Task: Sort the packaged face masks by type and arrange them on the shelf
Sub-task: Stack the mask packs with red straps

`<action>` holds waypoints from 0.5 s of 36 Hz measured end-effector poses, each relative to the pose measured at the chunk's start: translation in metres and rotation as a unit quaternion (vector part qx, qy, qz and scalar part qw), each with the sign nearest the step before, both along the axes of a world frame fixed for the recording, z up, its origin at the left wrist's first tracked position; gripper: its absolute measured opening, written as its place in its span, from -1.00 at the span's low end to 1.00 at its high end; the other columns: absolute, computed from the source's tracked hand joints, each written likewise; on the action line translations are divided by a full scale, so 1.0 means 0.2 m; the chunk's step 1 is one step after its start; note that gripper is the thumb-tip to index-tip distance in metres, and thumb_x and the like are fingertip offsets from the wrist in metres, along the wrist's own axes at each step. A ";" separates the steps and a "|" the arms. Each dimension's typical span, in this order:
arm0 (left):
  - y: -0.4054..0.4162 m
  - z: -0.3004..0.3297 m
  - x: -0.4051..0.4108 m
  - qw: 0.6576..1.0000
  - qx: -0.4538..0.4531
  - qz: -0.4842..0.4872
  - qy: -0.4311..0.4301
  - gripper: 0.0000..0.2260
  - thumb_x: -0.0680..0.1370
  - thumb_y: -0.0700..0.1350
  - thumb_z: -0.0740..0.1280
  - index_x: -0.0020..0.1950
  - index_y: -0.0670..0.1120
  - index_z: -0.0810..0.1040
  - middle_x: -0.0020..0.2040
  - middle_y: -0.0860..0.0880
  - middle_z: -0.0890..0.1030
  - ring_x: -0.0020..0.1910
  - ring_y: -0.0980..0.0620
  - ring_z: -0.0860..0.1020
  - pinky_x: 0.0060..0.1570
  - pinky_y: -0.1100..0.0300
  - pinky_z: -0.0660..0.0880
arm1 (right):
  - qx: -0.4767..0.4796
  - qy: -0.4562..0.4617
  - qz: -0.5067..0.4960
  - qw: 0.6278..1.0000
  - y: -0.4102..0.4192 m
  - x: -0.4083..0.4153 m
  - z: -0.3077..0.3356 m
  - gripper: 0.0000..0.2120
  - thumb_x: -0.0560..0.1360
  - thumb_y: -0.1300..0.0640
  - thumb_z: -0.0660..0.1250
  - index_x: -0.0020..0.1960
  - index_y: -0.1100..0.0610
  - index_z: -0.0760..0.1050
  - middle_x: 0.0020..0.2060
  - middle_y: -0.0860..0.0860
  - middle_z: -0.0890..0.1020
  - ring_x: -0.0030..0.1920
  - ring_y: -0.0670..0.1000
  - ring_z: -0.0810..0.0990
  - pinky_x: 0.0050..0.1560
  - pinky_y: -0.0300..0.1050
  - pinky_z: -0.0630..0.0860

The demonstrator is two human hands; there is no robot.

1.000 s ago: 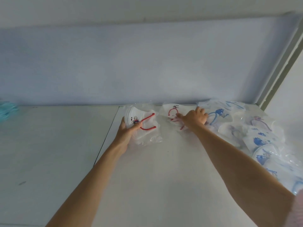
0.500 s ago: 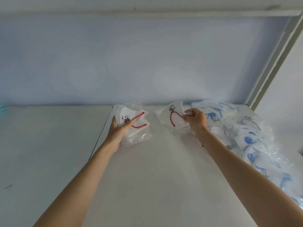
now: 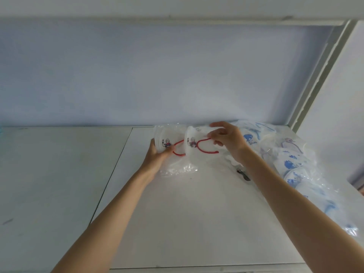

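Observation:
My left hand (image 3: 157,154) grips a stack of packaged white masks with red ear loops (image 3: 167,143), standing upright at the back of the white shelf (image 3: 187,213). My right hand (image 3: 226,137) pinches another red-loop mask in its clear wrapper (image 3: 194,146) and holds it right against that stack. A loose pile of blue-print packaged masks (image 3: 291,166) lies along the right side of the shelf, partly hidden behind my right forearm.
The shelf's back wall (image 3: 177,75) is pale blue. A second white shelf panel (image 3: 59,174) extends to the left past a seam. A metal upright (image 3: 319,79) bounds the right side. A small dark object (image 3: 243,174) lies beside my right wrist.
My right hand lifted one red-loop mask from beside the blue pile and carried it left until it meets the stack held by my left hand. The left hand stayed in place.

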State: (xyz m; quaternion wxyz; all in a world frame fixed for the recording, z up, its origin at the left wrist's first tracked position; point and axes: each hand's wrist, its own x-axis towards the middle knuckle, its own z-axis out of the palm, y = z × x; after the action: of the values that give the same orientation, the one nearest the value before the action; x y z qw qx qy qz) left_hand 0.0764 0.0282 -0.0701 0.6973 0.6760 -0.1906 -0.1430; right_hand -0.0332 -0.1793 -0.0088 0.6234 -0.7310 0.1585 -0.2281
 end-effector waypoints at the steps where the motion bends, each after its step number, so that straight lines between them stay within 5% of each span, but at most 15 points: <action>1: -0.01 0.00 -0.01 1.000 0.005 -0.009 -0.003 -0.75 0.54 -0.10 0.40 0.14 0.04 0.41 0.06 0.01 0.60 0.01 0.07 0.60 -0.06 0.24 0.52 | -0.020 0.010 -0.004 1.000 0.04 0.02 -0.01 -0.73 0.42 0.46 0.37 0.08 0.28 0.52 -0.39 0.07 0.57 -0.54 -0.16 0.46 -0.47 -0.33 0.33; 5: -0.01 0.00 -0.04 0.999 0.020 -0.020 0.018 -0.84 0.59 0.11 0.27 0.13 0.10 0.42 0.13 -0.03 0.60 0.11 -0.01 0.59 0.13 0.02 0.54 | -0.115 0.033 -0.041 0.992 0.15 0.10 -0.11 -0.74 0.39 0.34 0.43 0.03 0.14 0.57 -0.33 0.04 0.61 -0.43 -0.11 0.51 -0.30 -0.22 0.46; 8: 0.02 0.02 -0.04 0.998 0.005 -0.027 0.064 -0.78 0.60 0.18 0.18 0.13 0.09 0.43 0.10 -0.04 0.61 0.05 -0.02 0.61 0.10 -0.01 0.53 | -0.161 0.019 -0.078 0.984 0.23 0.13 -0.15 -0.74 0.39 0.30 0.44 0.06 0.14 0.59 -0.26 0.01 0.62 -0.31 -0.09 0.52 -0.23 -0.33 0.42; 11: 0.05 0.03 -0.04 0.996 -0.002 -0.048 0.076 -0.71 0.57 0.03 0.32 0.25 -0.04 0.44 0.11 -0.07 0.63 0.04 0.00 0.62 0.02 0.11 0.54 | -0.207 0.000 -0.075 0.976 0.32 0.16 -0.18 -0.74 0.41 0.27 0.42 0.10 0.14 0.57 -0.23 -0.03 0.59 -0.30 -0.13 0.48 -0.20 -0.29 0.37; 14: 0.08 0.01 -0.01 0.997 0.017 -0.049 0.062 -0.61 0.50 -0.18 0.44 0.29 -0.13 0.44 0.09 -0.12 0.64 0.06 -0.07 0.61 0.09 0.01 0.52 | -0.205 -0.011 -0.058 0.977 0.35 0.20 -0.20 -0.72 0.42 0.15 0.46 0.12 0.12 0.55 -0.21 -0.06 0.57 -0.33 -0.18 0.45 -0.23 -0.27 0.39; 18: 0.12 0.01 0.03 0.998 0.008 -0.001 0.057 -0.75 0.51 -0.20 0.42 0.15 -0.06 0.48 -0.04 -0.03 0.63 -0.07 0.02 0.60 -0.13 0.17 0.53 | -0.168 -0.003 -0.128 0.978 0.25 0.26 -0.20 -0.79 0.51 0.06 0.35 0.07 0.17 0.56 -0.16 0.03 0.60 -0.19 0.01 0.55 -0.14 -0.14 0.43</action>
State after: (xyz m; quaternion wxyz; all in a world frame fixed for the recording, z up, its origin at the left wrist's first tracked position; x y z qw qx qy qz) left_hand 0.0830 0.0526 -0.0686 0.7019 0.6718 -0.1498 -0.1834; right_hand 0.0187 -0.1296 -0.0479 0.4582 -0.7979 0.2081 -0.3318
